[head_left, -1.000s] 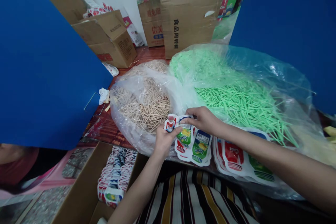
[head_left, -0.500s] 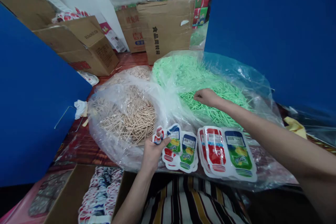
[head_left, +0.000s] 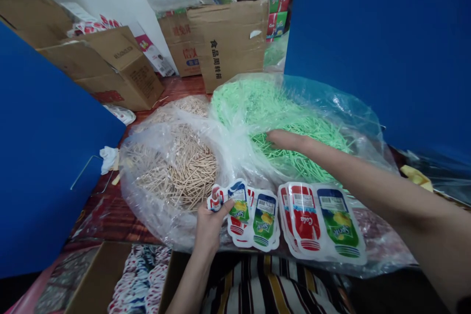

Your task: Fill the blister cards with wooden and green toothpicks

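Observation:
My left hand point(head_left: 211, 221) is closed on several small bottle-shaped candy packets point(head_left: 240, 203), a green and blue Sprite one on top, thumb across its edge. Touching or overlapping these on the right is a small pile of similar packets point(head_left: 265, 218). Larger Cola packets point(head_left: 304, 216) and Sprite packets point(head_left: 341, 223) lie stacked further right. My right hand point(head_left: 279, 138) reaches into the thin green sticks point(head_left: 312, 132) in a clear plastic bag. Its fingertips are sunk among the sticks, so I cannot see whether they grip any.
Thin tan sticks point(head_left: 195, 171) fill another clear bag point(head_left: 147, 206) on the left. Below stands a carton point(head_left: 93, 274) of red, white and blue packets. Cardboard boxes point(head_left: 230, 39) stand at the back. Blue panels point(head_left: 368, 34) flank both sides; a bent wire point(head_left: 86, 167) juts out at left.
My right hand has gone lower and slightly left, its fingers now down in the green sticks. My left hand still holds its packets, shifted slightly. The whole view has tilted a little.

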`<state>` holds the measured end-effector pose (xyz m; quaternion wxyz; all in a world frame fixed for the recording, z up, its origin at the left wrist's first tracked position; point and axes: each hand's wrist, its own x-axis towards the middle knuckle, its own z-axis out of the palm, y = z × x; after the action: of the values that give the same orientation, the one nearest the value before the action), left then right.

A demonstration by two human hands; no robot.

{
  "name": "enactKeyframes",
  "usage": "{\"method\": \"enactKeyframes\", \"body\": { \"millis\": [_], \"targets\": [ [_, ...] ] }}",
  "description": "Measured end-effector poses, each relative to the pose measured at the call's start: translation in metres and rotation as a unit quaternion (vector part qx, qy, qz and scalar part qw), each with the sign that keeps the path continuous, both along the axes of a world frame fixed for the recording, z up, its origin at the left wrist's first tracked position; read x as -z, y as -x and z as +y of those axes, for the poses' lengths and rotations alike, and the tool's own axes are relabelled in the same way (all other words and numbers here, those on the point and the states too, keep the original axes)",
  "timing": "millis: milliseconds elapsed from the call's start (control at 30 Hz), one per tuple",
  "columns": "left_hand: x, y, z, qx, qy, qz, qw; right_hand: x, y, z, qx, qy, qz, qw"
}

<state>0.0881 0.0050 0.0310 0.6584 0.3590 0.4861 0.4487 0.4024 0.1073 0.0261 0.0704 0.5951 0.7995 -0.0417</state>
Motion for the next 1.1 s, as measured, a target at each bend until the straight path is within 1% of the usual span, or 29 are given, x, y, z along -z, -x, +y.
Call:
{"method": "enactKeyframes", "body": {
  "millis": [133, 233, 400, 533, 667, 833, 933, 1100],
  "targets": [
    [-0.001, 0.001, 0.0, 0.001, 0.007, 0.005, 1.0, -0.004, -0.013, -0.017, -0.001, -0.033, 0.034, 0.999],
    [0.001, 0.0, 0.001, 0.008, 0.015, 0.002, 1.0, 0.0, -0.017, -0.024, 0.007, -0.046, 0.052, 0.998],
    [0.006, -0.004, 0.0, 0.02, 0.007, -0.005, 1.0, 0.011, -0.014, -0.017, -0.001, -0.015, 0.059, 0.998],
    [0.006, -0.005, -0.003, 0.02, 0.011, -0.009, 1.0, 0.013, -0.011, -0.011, 0.006, -0.018, 0.077, 0.997],
    [0.006, -0.002, -0.004, 0.025, 0.012, -0.007, 1.0, 0.009, -0.011, -0.019, 0.039, -0.058, 0.126, 0.99],
    [0.008, -0.002, -0.003, 0.03, 0.021, -0.01, 0.999, 0.005, -0.011, -0.039, 0.128, -0.126, 0.2, 0.963],
    [0.01, -0.005, -0.004, 0.039, 0.023, -0.017, 0.999, 0.008, -0.012, -0.045, 0.154, -0.127, 0.239, 0.95],
    [0.006, -0.01, -0.006, 0.05, 0.022, -0.025, 0.998, 0.016, -0.015, -0.044, 0.159, -0.103, 0.308, 0.932]
  ]
}}
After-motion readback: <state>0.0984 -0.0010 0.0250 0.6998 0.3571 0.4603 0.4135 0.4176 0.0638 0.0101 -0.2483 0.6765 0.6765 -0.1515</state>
